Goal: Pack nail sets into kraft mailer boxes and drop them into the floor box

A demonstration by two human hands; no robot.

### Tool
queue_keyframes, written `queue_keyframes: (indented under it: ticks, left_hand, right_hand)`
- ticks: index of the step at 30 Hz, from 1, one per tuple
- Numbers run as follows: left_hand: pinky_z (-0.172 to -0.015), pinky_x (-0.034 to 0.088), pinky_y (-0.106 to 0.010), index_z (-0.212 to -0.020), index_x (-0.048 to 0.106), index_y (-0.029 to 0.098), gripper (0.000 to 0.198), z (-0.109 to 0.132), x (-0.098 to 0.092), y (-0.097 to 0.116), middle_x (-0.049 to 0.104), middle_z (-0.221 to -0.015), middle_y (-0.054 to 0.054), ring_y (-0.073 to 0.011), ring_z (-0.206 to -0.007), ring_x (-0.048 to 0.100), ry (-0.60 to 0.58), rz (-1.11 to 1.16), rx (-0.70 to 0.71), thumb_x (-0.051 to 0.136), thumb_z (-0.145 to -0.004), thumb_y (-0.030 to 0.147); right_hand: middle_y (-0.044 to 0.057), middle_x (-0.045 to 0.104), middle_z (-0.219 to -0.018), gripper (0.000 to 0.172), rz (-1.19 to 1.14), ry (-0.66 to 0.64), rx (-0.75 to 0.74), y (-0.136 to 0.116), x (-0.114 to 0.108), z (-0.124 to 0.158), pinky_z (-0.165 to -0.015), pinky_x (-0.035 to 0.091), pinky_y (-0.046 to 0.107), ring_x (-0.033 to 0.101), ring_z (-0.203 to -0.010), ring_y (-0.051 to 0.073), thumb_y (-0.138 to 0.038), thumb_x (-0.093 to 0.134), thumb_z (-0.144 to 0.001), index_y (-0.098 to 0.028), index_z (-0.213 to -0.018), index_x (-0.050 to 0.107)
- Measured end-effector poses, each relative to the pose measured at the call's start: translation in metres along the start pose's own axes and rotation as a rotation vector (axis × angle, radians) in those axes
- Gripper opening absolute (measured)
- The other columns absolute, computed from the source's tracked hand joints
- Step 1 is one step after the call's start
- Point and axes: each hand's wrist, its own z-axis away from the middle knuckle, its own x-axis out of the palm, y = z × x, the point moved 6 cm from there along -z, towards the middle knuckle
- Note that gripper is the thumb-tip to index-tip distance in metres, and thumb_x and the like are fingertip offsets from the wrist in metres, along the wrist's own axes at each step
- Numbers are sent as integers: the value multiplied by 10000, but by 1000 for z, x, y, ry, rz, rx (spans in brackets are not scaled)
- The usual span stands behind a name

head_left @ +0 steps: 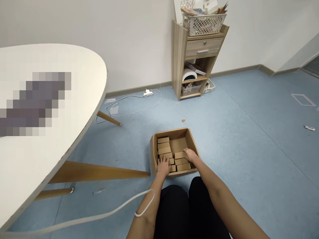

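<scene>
Left grip [163,167] lies open on small cardboard boxes [163,140], right grip [190,155] open on another, inside a carton [179,133] on the floor [249,149]; I judge I'm working the boxes, and my next move calls for closing on one.

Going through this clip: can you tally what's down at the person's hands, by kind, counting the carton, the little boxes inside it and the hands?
Open cardboard carton: 1
Small kraft boxes: 9 in view, more may be hidden under the hands
Hands, left hand and right hand: 2
Total: 12
</scene>
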Motion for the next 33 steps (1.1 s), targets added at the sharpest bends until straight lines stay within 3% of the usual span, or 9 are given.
queue_keyframes:
  ticks: [5,8,14,17,20,23,26,30,33]
  left_hand:
    - [-1102,322,-528,-1487,334,170,661,-3,12,-6,234,-1582,-153,-349,-1430,272,-90,23,-30,461,-839,195]
    - [-1143,273,-488,-1490,331,135,668,-5,19,-7,205,-1590,-142,-344,-1450,220,-90,92,-19,451,-836,197]
    - [-1155,221,-528,-1510,283,127,687,-7,28,-6,181,-1598,-125,-363,-1462,160,-84,141,-19,406,-842,232]
    - [-1163,211,-511,-1515,266,127,692,-7,25,-7,195,-1598,-118,-355,-1466,146,-100,152,-28,404,-843,218]
    - [-1171,211,-480,-1488,323,95,624,-1,12,-5,229,-1586,-147,-341,-1463,170,-62,160,-21,373,-874,191]
    - [-1176,215,-469,-1427,414,71,549,15,-18,6,315,-1545,-176,-323,-1452,218,17,203,-15,371,-888,170]
    - [-1166,265,-445,-1381,467,95,518,43,-66,29,395,-1501,-168,-303,-1434,277,87,265,7,415,-870,163]
    - [-1046,433,-416,-1256,566,145,423,98,-158,66,558,-1342,-148,-275,-1256,518,234,335,41,402,-866,135]
    - [-920,511,-391,-1184,592,188,371,156,-245,94,659,-1129,-99,-236,-1061,614,466,416,183,381,-884,132]
  right_hand:
    - [103,653,-1235,498,-28,-50,-5,7,15,-22,-995,437,294,599,-1150,219,-90,660,-708,-171,-1199,641]
    - [104,663,-1231,449,-61,-72,15,10,30,-28,-973,456,302,609,-1150,218,-191,630,-783,-173,-1231,631]
    - [139,610,-1315,439,-88,-87,75,8,55,-32,-992,436,338,556,-1232,221,-296,423,-927,-159,-1316,574]
    - [149,531,-1405,480,-63,-102,66,3,56,-31,-1070,359,366,474,-1314,232,-287,402,-925,-139,-1362,530]
    - [165,341,-1535,611,-5,-99,72,-2,47,-24,-1154,213,408,260,-1441,270,-350,430,-910,-90,-1461,384]
    - [152,210,-1588,698,59,-79,50,-14,23,-8,-1184,112,391,99,-1482,276,-394,412,-910,-55,-1504,270]
    - [157,245,-1578,682,101,-76,-12,-39,-12,13,-1183,122,385,128,-1476,287,-371,439,-892,-53,-1485,325]
    - [191,372,-1512,591,117,-38,-85,-83,-77,43,-1166,197,392,275,-1430,297,-292,464,-869,-47,-1407,462]
    - [184,468,-1444,532,82,-1,-149,-123,-130,71,-1140,267,376,391,-1364,276,-271,434,-876,-59,-1356,521]
